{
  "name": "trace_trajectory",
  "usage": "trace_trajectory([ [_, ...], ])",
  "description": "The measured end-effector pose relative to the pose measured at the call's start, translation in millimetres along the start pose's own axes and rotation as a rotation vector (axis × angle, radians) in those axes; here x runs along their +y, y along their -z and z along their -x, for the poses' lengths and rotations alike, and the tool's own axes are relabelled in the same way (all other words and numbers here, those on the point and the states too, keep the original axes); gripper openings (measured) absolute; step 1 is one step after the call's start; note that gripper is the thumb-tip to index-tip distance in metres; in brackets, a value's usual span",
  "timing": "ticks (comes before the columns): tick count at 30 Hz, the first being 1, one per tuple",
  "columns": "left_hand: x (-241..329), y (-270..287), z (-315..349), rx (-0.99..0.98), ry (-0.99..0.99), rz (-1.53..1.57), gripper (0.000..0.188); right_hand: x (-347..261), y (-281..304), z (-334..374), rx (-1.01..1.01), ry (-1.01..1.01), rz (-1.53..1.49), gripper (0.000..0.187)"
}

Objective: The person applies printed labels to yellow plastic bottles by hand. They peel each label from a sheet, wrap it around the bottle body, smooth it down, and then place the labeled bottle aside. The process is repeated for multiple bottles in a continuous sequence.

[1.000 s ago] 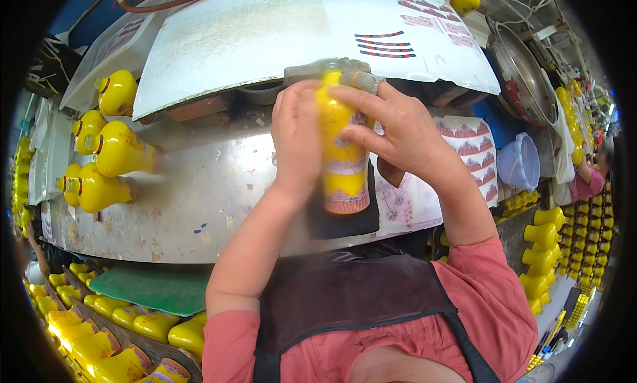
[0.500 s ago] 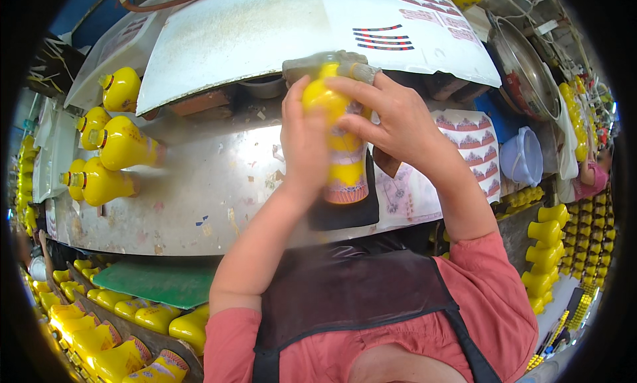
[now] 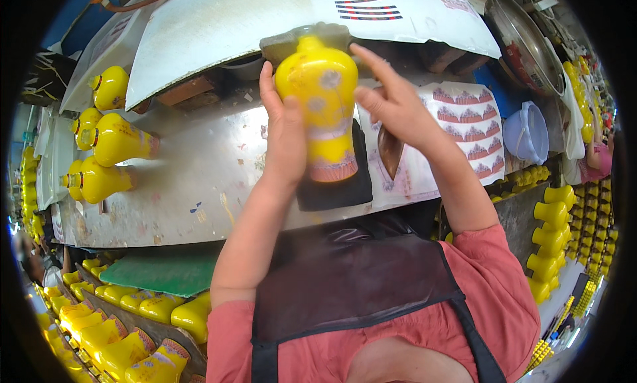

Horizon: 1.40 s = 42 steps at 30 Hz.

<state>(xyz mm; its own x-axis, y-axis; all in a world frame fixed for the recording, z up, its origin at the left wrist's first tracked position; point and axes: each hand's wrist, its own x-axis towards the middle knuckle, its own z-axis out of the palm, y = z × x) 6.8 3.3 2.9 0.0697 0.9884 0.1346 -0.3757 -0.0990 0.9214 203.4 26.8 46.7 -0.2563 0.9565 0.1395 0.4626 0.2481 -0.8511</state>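
Observation:
A yellow vase (image 3: 323,94) with pale flower decals and a pink patterned band round its foot lies over a black pad (image 3: 338,196). Its neck points to the far side, at a grey cloth-like support (image 3: 277,50). My left hand (image 3: 286,141) grips the vase's left side, thumb on top. My right hand (image 3: 397,107) is at the right shoulder, with index finger and thumb stretched toward the vase. A brown pointed scraper-like piece (image 3: 390,152) juts from under this hand, apparently held in its curled lower fingers, which are mostly hidden.
Several yellow vases (image 3: 119,139) lie on the metal table's (image 3: 192,164) left side. Decal sheets (image 3: 474,131) lie to the right, beside a pale blue bucket (image 3: 525,134). A white board (image 3: 239,24) with dark strips spans the back. More vases (image 3: 159,313) stand at lower left.
The vase has turned, and its flower decals now face up. My right hand has drawn off the neck toward the right. My left hand has moved lower along the side.

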Motion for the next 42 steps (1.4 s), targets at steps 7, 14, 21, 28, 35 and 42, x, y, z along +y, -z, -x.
trace_trajectory([
  [7,-1.9,6.0,-0.9,-0.021,0.038,-0.129,0.077,4.7,-3.1,24.7,-0.123,-0.151,-0.153,0.084],
  [14,-0.2,7.0,6.3,-0.057,-0.026,-0.27,0.079,-4.6,-11.0,28.5,-0.141,-0.166,-0.061,0.093],
  [21,-1.3,10.8,8.1,-0.061,-0.047,-0.211,0.083,2.8,-18.4,25.4,-0.068,-0.144,-0.148,0.089],
  [28,-6.2,11.8,7.3,-0.096,-0.055,-0.282,0.085,0.3,-22.1,26.9,-0.072,-0.183,0.037,0.093],
  [35,-5.0,19.5,3.4,-0.06,-0.337,-0.601,0.078,13.3,-18.4,21.4,-0.086,-0.114,-0.076,0.094],
  [42,12.4,21.0,0.3,-0.143,-0.51,-1.147,0.063,26.7,-28.1,24.9,-0.104,-0.105,-0.217,0.099],
])
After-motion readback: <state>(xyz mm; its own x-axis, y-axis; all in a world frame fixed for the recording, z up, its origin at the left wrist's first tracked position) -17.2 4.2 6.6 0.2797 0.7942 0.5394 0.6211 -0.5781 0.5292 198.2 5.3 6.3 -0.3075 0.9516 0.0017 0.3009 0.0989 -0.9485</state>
